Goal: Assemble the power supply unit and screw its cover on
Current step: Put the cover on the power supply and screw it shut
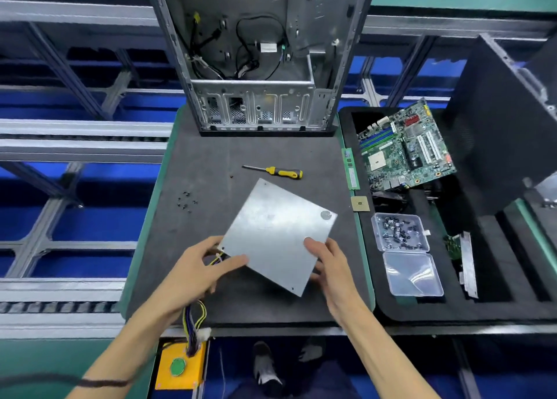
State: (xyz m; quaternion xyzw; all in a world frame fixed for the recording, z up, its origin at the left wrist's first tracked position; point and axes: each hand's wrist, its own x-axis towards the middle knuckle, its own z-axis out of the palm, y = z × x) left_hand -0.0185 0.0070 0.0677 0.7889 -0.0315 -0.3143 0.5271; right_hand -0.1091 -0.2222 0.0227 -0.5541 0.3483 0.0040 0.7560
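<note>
The power supply unit (275, 235) sits on the dark mat (208, 169), just in front of the screwdriver (275, 172), its flat metal cover facing up. The left hand (196, 273) grips its near-left corner, thumb over the top; the right hand (330, 261) curls round its near-right edge.

The likeliest fault is a pinched wire: the cable bundle (194, 317) leaves the unit at the left hand and hangs over the mat's near edge, and closing the seam on it would trap it. That hanging weight could also drag the unit askew. Whether the cover is fully seated is hard to say from above.

The loose screws (187, 202) lie left of the screwdriver; a sweep of the unit could scatter them. Bare mat lies around the screwdriver; beyond it stands the computer case (259, 67), and right of it the foam tray (494, 278).
</note>
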